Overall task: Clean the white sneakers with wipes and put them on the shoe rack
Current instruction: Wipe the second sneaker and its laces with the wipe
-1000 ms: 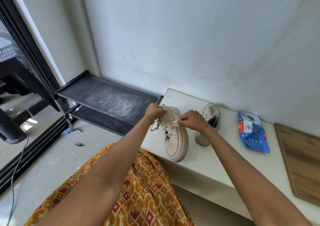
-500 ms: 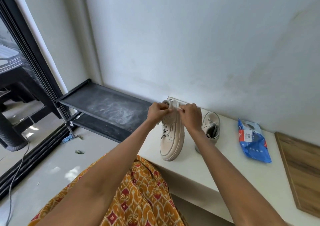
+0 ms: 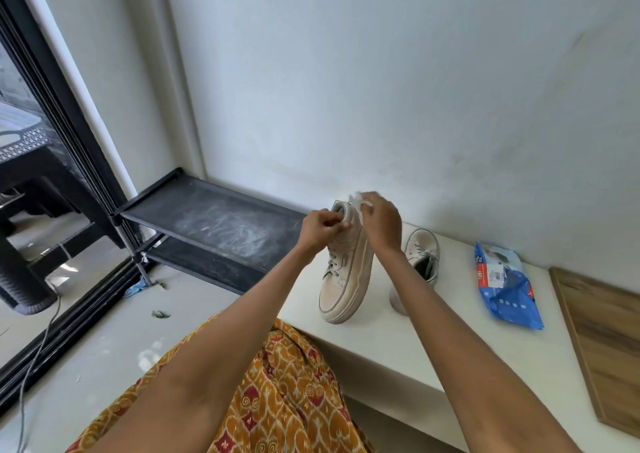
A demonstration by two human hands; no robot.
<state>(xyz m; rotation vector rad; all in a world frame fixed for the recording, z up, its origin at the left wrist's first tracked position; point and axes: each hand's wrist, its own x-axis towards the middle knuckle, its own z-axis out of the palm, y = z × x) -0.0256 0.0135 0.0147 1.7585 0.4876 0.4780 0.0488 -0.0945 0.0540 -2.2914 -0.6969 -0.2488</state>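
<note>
The right hand (image 3: 379,222) pinches a wipe (image 3: 358,200) against the heel of the sneaker (image 3: 346,265); the left hand (image 3: 320,229) grips the heel collar from the other side. Between them the sneaker stands tipped on its toe near the bench's (image 3: 398,348) front left corner, its long axis steep, heel up, toe down toward the person. The second sneaker (image 3: 420,256) lies just right, toward the back edge. The rack (image 3: 214,224) is left, nearer the left hand.

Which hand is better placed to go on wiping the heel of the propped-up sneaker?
Right. The right hand already holds the wipe at the heel of the sneaker, while the left hand grips its collar to steady it.
</note>
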